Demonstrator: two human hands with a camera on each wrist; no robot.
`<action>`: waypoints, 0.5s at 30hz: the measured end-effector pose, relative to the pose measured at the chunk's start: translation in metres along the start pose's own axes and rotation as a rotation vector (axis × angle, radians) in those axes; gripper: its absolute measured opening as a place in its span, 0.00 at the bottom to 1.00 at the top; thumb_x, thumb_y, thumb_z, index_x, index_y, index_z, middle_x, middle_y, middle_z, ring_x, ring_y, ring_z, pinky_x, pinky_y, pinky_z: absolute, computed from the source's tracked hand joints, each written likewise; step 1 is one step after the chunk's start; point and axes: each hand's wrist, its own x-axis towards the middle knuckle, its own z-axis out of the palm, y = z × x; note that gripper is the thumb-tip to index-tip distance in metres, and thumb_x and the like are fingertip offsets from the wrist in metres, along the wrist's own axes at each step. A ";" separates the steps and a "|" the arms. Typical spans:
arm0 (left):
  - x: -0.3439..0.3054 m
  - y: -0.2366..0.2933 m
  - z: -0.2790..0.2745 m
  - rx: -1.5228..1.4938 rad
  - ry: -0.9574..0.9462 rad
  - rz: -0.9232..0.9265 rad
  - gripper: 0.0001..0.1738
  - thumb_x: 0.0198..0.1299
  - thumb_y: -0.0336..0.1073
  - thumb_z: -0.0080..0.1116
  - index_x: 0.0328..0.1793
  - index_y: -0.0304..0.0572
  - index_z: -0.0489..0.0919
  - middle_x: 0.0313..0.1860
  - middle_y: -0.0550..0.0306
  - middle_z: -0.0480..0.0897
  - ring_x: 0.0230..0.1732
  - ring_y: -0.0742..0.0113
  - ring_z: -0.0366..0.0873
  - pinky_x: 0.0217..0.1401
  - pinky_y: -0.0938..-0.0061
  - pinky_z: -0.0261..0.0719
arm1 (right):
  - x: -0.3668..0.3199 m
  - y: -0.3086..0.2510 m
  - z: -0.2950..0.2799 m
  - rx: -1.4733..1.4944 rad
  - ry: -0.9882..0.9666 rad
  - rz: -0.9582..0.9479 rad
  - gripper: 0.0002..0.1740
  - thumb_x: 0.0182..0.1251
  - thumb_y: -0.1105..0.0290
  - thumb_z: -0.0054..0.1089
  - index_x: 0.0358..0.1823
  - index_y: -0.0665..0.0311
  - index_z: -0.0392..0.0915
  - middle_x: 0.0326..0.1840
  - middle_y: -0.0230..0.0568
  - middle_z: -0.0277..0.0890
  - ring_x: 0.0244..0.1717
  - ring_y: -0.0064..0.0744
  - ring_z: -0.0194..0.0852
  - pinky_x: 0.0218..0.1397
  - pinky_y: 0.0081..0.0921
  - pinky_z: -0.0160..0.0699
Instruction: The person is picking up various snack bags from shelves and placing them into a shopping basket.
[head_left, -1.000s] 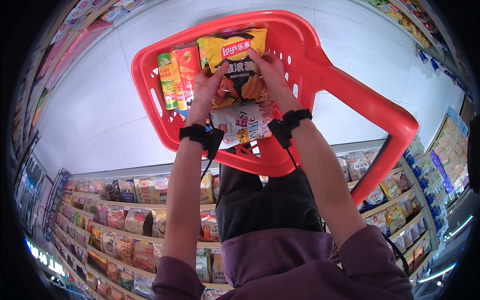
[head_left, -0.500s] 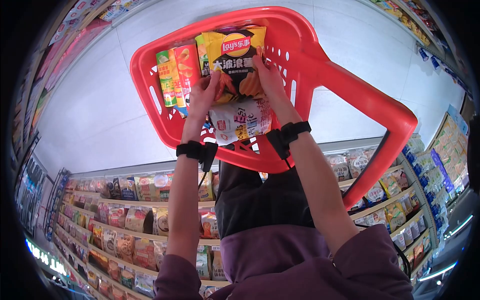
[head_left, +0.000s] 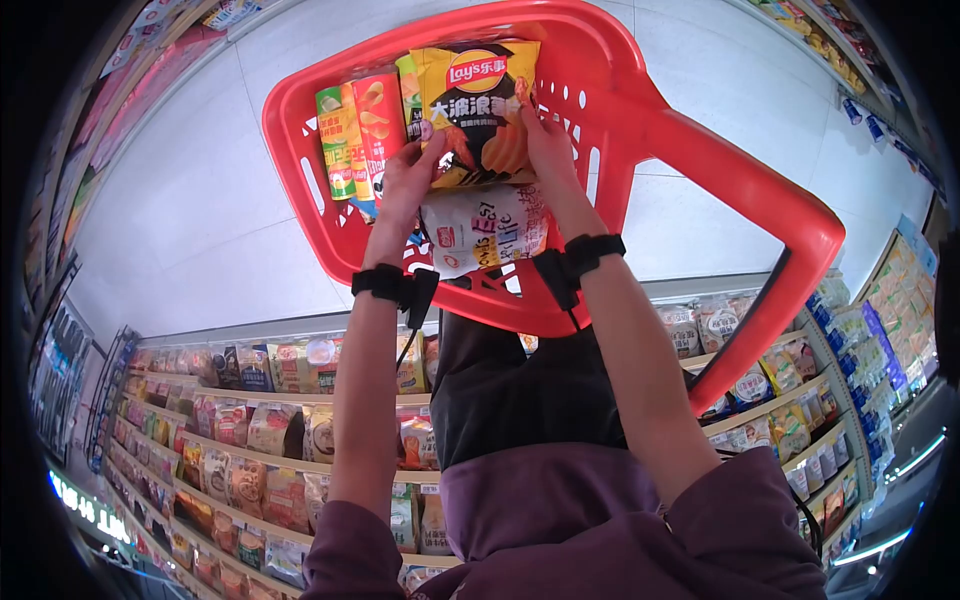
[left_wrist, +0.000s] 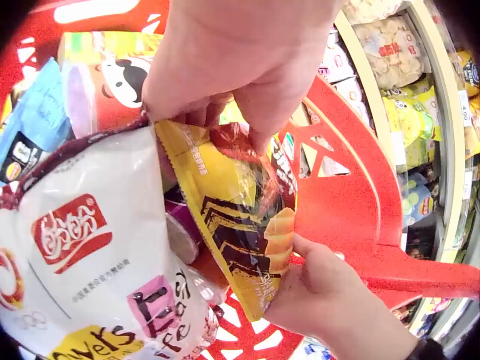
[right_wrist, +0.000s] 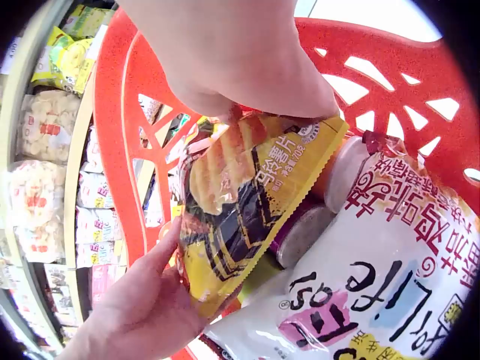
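A yellow-and-black bag of Lay's chips [head_left: 480, 115] is held over the red shopping basket [head_left: 285, 150], its front turned up. My left hand [head_left: 408, 178] grips its left edge, thumb on the front; in the left wrist view its fingers are partly behind the bag. On the opposite edge, my right hand [head_left: 550, 155] grips the bag near its lower half. Below the chips bag a white snack bag [head_left: 465, 235] with printed lettering lies in the basket. Beside my left hand are a red chip canister [head_left: 376, 115] and a green-and-yellow canister [head_left: 338, 150].
The basket's thick red handle [head_left: 740, 185] sticks out to the right. Shelves [head_left: 250, 395] of packaged snacks run along the near side, and more stand at both sides. A pale tiled floor [head_left: 200, 200] lies beyond. A blue packet [left_wrist: 34, 124] shows inside the basket.
Both hands have shifted lower and outward on the chips bag, so more of its printed front shows. Bag and basket sit slightly higher in the head view.
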 end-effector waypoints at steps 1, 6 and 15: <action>-0.003 -0.002 -0.003 0.026 0.003 0.007 0.25 0.61 0.53 0.66 0.49 0.36 0.83 0.32 0.65 0.81 0.31 0.81 0.72 0.36 0.83 0.69 | -0.011 -0.003 -0.005 -0.041 0.016 -0.001 0.34 0.65 0.42 0.55 0.52 0.70 0.80 0.48 0.51 0.82 0.53 0.44 0.81 0.57 0.36 0.73; -0.006 -0.029 -0.028 0.021 -0.010 0.091 0.19 0.63 0.41 0.65 0.53 0.34 0.82 0.40 0.58 0.85 0.41 0.77 0.79 0.46 0.80 0.76 | -0.037 0.032 -0.017 -0.033 -0.008 0.091 0.31 0.68 0.46 0.51 0.52 0.70 0.79 0.47 0.51 0.82 0.52 0.45 0.80 0.57 0.37 0.73; -0.008 -0.050 -0.042 0.063 -0.041 0.142 0.17 0.60 0.36 0.68 0.52 0.33 0.82 0.40 0.56 0.86 0.41 0.76 0.80 0.48 0.80 0.76 | -0.063 0.056 -0.015 0.277 0.054 0.031 0.19 0.68 0.61 0.60 0.49 0.71 0.78 0.39 0.41 0.83 0.41 0.28 0.80 0.45 0.25 0.75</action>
